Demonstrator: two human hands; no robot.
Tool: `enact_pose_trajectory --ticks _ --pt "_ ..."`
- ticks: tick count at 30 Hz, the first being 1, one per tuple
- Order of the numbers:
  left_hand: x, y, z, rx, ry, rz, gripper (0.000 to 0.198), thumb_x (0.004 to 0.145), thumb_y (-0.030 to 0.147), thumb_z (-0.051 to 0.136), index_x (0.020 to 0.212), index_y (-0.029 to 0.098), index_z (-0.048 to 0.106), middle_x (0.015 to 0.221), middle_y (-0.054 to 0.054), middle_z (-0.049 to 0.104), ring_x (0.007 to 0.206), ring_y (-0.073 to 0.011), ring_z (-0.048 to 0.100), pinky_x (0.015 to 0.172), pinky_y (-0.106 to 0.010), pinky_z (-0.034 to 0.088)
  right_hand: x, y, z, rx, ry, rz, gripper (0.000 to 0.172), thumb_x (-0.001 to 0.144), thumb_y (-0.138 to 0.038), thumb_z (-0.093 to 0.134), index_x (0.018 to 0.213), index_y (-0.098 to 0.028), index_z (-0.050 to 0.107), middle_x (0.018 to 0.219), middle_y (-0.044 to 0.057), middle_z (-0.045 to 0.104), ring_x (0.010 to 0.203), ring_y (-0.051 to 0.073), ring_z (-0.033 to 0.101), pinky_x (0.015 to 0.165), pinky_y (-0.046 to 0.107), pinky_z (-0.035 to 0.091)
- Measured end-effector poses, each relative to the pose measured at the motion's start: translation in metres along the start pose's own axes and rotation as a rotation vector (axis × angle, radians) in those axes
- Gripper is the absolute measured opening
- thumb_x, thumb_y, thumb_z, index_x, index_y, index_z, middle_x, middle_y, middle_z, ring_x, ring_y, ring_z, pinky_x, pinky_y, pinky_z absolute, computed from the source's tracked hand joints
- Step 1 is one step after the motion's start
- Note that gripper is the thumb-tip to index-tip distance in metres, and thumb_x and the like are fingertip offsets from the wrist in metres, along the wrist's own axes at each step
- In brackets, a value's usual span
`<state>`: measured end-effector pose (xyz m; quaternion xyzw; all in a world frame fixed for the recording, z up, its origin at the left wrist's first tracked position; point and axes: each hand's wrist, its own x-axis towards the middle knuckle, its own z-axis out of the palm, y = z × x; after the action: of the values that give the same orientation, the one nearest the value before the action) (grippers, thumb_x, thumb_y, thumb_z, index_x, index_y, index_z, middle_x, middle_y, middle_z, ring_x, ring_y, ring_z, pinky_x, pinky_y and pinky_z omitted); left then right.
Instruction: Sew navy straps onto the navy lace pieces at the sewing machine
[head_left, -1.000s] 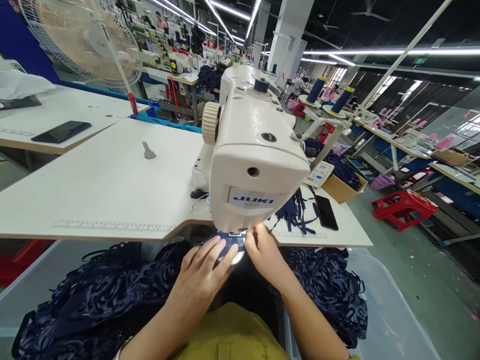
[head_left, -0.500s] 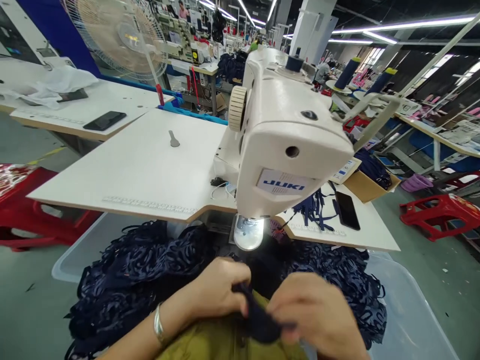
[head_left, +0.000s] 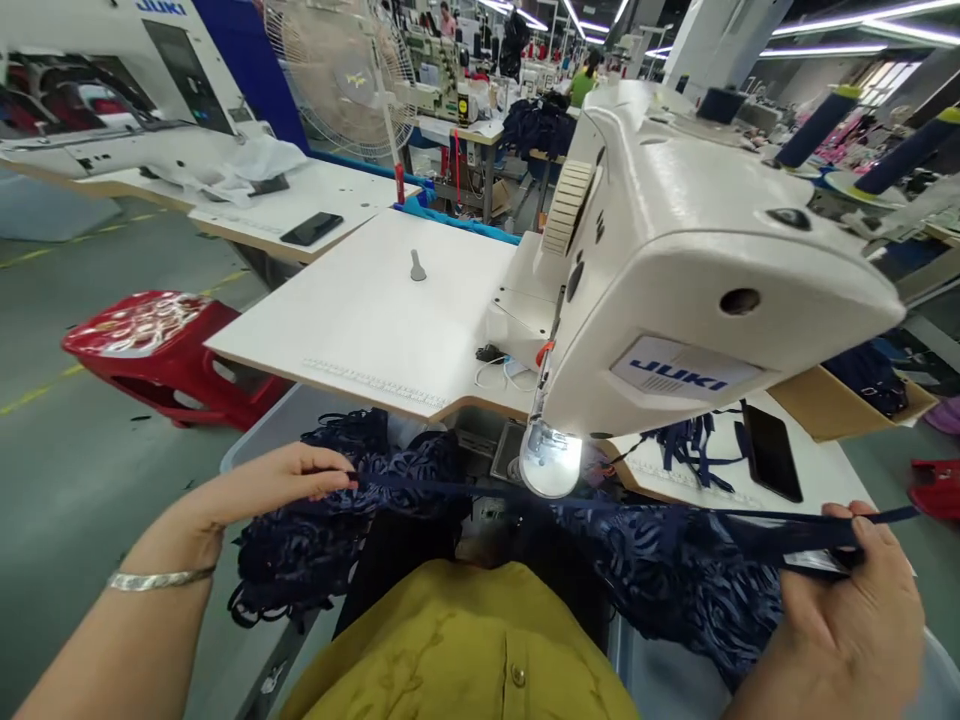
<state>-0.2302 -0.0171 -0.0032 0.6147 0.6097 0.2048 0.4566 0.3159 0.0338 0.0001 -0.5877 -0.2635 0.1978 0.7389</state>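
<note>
A narrow navy strap is stretched nearly straight across the front of the sewing machine, passing close to its lit needle area. At its left end my left hand, wearing a silver bangle, pinches it between thumb and fingers. Far to the right, my right hand is closed on the strap, whose tip sticks out past the fingers. A wider piece of navy fabric also runs into that hand; whether it is joined to the strap I cannot tell. Heaps of navy strappy pieces lie below on both sides.
On the white sewing table lies a grey flat key-like piece. Right of the needle are navy strips, a phone and a cardboard box. A red stool and a fan stand left.
My hands have moved far apart, from close together over my lap to either side of the machine. The bunched navy fabric is now drawn out as a strap. The view has shifted left.
</note>
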Motion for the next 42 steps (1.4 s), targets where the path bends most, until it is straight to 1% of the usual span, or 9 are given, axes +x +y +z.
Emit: enact_pose_trajectory --ticks 3,8,11,17,23,28,32,36,42 --pt "-0.005 -0.009 -0.008 -0.004 0.18 0.029 0.025 0.081 0.036 0.06 0.083 0.013 0.07 0.065 0.01 0.06 0.062 -0.0039 0.056 0.061 -0.013 0.043 -0.008 0.001 0.009 0.191 0.105 0.112 0.009 0.054 -0.021 0.071 0.055 -0.028 0.065 0.086 0.005 0.063 0.059 0.013 0.048 0.056 0.04 0.04" --pt "0.018 -0.011 -0.001 -0.154 0.713 0.204 0.04 0.096 0.036 0.031 0.086 0.008 0.058 0.12 0.001 0.059 0.11 -0.0179 0.056 0.086 -0.03 0.045 -0.041 -0.009 0.028 0.206 -0.151 0.168 0.02 0.053 -0.028 0.082 0.061 -0.024 0.064 0.077 0.002 0.052 0.056 0.01 0.046 0.051 0.036 0.038" --pt "0.034 0.003 0.007 -0.223 0.842 0.271 0.036 0.099 0.032 0.022 0.101 0.013 0.053 0.113 0.003 0.062 0.109 -0.0159 0.057 0.086 -0.028 0.046 -0.064 -0.011 0.035 0.138 -0.253 0.131 0.021 0.056 -0.029 0.083 0.065 -0.023 0.065 0.08 0.003 0.055 0.06 0.011 0.052 0.054 0.034 0.042" --pt "0.042 0.068 0.073 -0.286 0.498 0.318 0.026 0.098 0.035 0.035 0.101 0.017 0.053 0.066 0.005 0.058 0.045 -0.002 0.047 0.045 -0.015 0.041 -0.111 -0.011 0.043 -0.266 -0.574 -0.108 0.016 0.077 -0.034 0.07 0.088 -0.022 0.066 0.071 0.001 0.066 0.069 0.016 0.064 0.07 0.032 0.051" --pt "0.036 0.115 0.149 -0.278 -0.048 0.245 0.032 0.096 0.046 0.036 0.091 0.018 0.051 0.053 0.006 0.048 0.05 -0.0077 0.045 0.051 -0.02 0.039 -0.152 -0.023 0.062 -0.444 -0.964 -0.613 0.011 0.091 -0.022 0.056 0.095 -0.024 0.066 0.081 0.001 0.071 0.07 0.015 0.066 0.066 0.027 0.051" --pt "0.036 0.121 0.158 -0.076 0.004 0.309 0.03 0.096 0.042 0.039 0.081 0.02 0.053 0.065 0.004 0.057 0.059 -0.0095 0.052 0.055 -0.02 0.04 -0.162 -0.017 0.069 -0.514 -0.932 -0.967 0.015 0.09 -0.015 0.057 0.104 -0.018 0.061 0.083 0.002 0.072 0.07 0.014 0.065 0.065 0.028 0.047" --pt "0.034 0.117 0.158 0.217 0.149 0.558 0.021 0.096 0.026 0.037 0.091 0.02 0.056 0.078 0.001 0.063 0.069 -0.0115 0.058 0.062 -0.021 0.046 -0.167 -0.009 0.067 -0.574 -0.897 -1.072 0.023 0.09 -0.011 0.055 0.112 -0.014 0.057 0.087 0.005 0.071 0.072 0.016 0.064 0.063 0.03 0.046" --pt "0.031 0.113 0.16 0.652 0.373 0.849 0.027 0.094 0.011 0.029 0.106 0.014 0.053 0.088 -0.006 0.066 0.077 -0.0159 0.061 0.066 -0.026 0.05 -0.173 -0.01 0.066 -0.597 -0.941 -0.999 0.025 0.092 -0.009 0.049 0.116 -0.013 0.055 0.091 0.007 0.071 0.075 0.017 0.063 0.067 0.031 0.048" --pt "0.025 0.123 0.158 0.98 0.484 0.918 0.031 0.091 0.004 0.026 0.106 0.009 0.052 0.081 -0.006 0.063 0.069 -0.0167 0.059 0.055 -0.027 0.045 -0.177 -0.01 0.069 -0.454 -0.882 -0.775 0.013 0.093 -0.014 0.052 0.101 -0.016 0.062 0.086 0.004 0.071 0.076 0.014 0.066 0.071 0.025 0.052"
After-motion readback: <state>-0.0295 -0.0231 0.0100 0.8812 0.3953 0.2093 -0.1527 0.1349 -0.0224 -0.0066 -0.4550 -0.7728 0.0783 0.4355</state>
